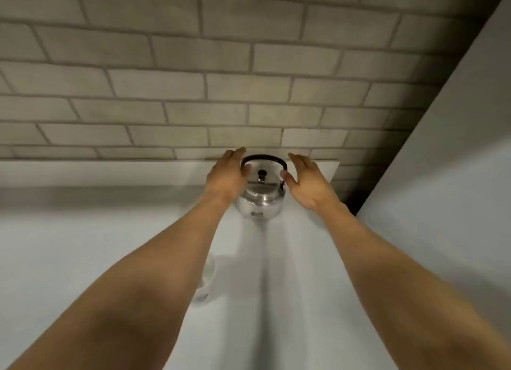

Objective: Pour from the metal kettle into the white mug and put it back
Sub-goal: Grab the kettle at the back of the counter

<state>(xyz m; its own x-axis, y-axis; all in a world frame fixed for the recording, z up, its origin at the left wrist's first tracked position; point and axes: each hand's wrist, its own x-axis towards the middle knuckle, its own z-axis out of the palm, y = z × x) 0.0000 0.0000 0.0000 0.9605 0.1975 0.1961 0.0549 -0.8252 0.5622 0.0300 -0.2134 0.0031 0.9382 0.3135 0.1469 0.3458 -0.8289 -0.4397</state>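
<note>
Two hands, both spread wide, gripping nothing: left hand [225, 177] at 9 o'clock of the metal kettle [261, 198], right hand [307, 181] at 3. Kettle upright on white counter [83, 245] by brick wall [193, 93], black handle [262, 159] arching 9-to-3 btwn them; left closer. One kettle, one white mug [206, 284] at 7 o'clock, mostly hidden.

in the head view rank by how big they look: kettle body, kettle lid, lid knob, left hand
1. left hand and kettle body: look alike, and the hand hides part of the body, so unranked
2. kettle lid
3. lid knob
</note>
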